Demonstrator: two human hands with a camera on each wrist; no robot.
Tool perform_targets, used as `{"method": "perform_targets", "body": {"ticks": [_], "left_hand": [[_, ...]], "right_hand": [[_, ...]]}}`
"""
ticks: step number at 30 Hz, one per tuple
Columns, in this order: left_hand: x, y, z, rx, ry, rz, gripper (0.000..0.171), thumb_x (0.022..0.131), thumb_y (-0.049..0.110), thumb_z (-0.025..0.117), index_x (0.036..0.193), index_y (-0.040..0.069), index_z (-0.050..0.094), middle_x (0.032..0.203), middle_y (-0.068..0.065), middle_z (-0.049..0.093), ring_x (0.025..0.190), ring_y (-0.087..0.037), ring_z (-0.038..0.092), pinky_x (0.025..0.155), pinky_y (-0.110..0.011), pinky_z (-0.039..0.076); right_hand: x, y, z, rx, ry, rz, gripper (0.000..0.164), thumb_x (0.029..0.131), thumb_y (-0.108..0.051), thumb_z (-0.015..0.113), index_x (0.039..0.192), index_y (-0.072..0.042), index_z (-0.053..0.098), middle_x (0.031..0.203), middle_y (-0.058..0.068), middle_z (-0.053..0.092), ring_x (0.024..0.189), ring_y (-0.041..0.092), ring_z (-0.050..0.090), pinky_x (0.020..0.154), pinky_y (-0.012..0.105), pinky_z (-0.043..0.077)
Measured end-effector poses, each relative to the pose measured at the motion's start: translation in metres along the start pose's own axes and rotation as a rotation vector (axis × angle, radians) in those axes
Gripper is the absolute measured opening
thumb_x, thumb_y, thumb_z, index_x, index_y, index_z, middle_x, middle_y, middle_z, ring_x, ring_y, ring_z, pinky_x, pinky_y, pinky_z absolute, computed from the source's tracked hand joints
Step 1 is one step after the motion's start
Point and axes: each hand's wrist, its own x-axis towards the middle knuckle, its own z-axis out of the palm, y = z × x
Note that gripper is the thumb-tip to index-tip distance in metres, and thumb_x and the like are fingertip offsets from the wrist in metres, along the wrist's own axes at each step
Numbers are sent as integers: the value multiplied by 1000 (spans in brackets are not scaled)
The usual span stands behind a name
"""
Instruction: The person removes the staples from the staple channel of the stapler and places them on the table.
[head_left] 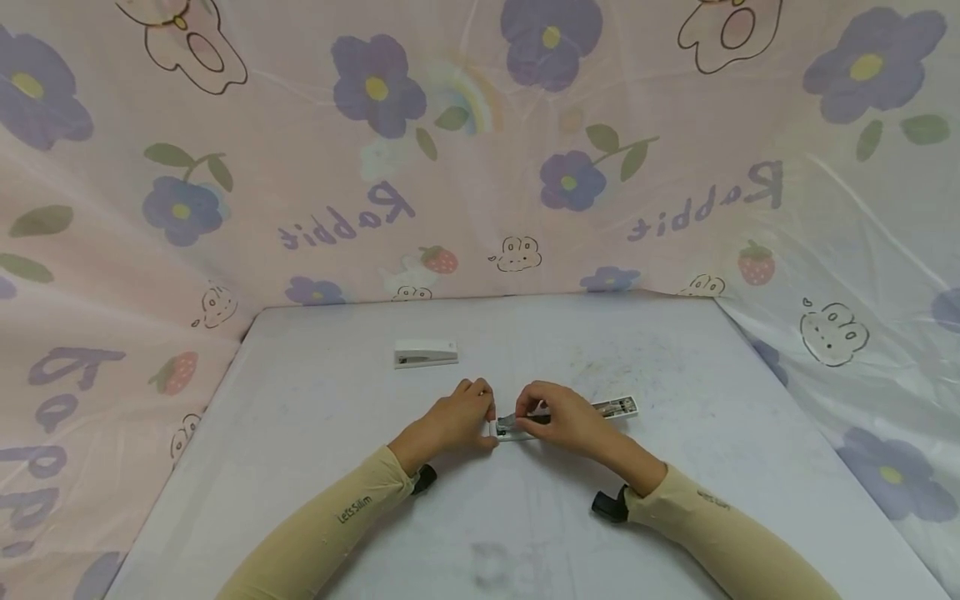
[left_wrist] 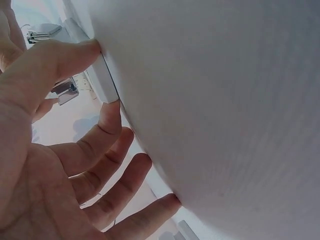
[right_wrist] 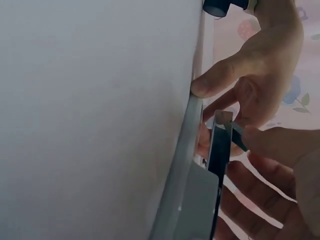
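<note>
A white stapler [head_left: 619,407] lies folded open on the table, its metal channel [right_wrist: 220,142] exposed. My left hand [head_left: 459,417] holds the left end of its base [left_wrist: 102,80], thumb on one side and index finger on the other. The other left fingers reach along the tabletop. Over the channel, my right hand [head_left: 564,421] pinches a small thin metal strip [right_wrist: 238,136] between thumb and finger. The strip touches or sits just at the channel's end; I cannot tell which. My right fingers hide the stapler's middle in the head view.
A second white stapler [head_left: 426,354], closed, stands farther back and left on the white table [head_left: 337,375]. Patterned cloth [head_left: 480,167] walls in the back and sides of the table. A black wrist mount [head_left: 610,505] hangs at the right wrist.
</note>
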Motion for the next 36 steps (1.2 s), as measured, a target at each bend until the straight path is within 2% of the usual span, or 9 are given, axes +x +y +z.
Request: {"method": "perform_targets", "body": {"ticks": [5, 10, 23, 29, 36], "left_hand": [[-1, 0, 1, 10, 7, 2, 31, 90, 32, 89, 94, 15, 64, 133, -7, 56, 124, -29, 53, 77, -43, 58], [1, -1, 2, 13, 1, -2, 31, 90, 33, 89, 94, 16, 64, 133, -7, 57, 124, -29, 53, 77, -42, 58], [1, -1, 1, 21, -4, -2, 30, 90, 32, 89, 95, 16, 64, 134, -6, 57, 124, -27, 53, 77, -40, 57], [0, 1, -1, 21, -9, -8, 30, 90, 32, 89, 94, 15, 65, 135, -7, 57, 125, -29, 53, 77, -41, 58], [-1, 4, -3, 10, -11, -16, 30, 90, 31, 89, 93, 15, 64, 136, -7, 57, 127, -30, 53, 81, -43, 58]], "right_hand": [[3, -2, -1, -154, 19, -100, 17, 96, -19, 83, 110, -17, 74, 101, -7, 71, 94, 17, 70, 83, 38, 59], [5, -3, -4, -219, -16, -142, 13, 96, -17, 83, 107, -17, 76, 99, -5, 71, 93, 18, 69, 83, 38, 58], [-5, -3, -18, -149, -28, -57, 15, 97, -19, 81, 109, -18, 73, 102, -9, 69, 95, 14, 68, 83, 36, 59], [-12, -5, -19, -110, -37, -71, 16, 96, -13, 82, 108, -15, 72, 100, -7, 69, 90, 8, 66, 79, 32, 60], [-22, -6, -18, -77, -63, -81, 16, 96, -11, 82, 108, -12, 72, 101, -7, 69, 87, 6, 64, 77, 29, 59]]}}
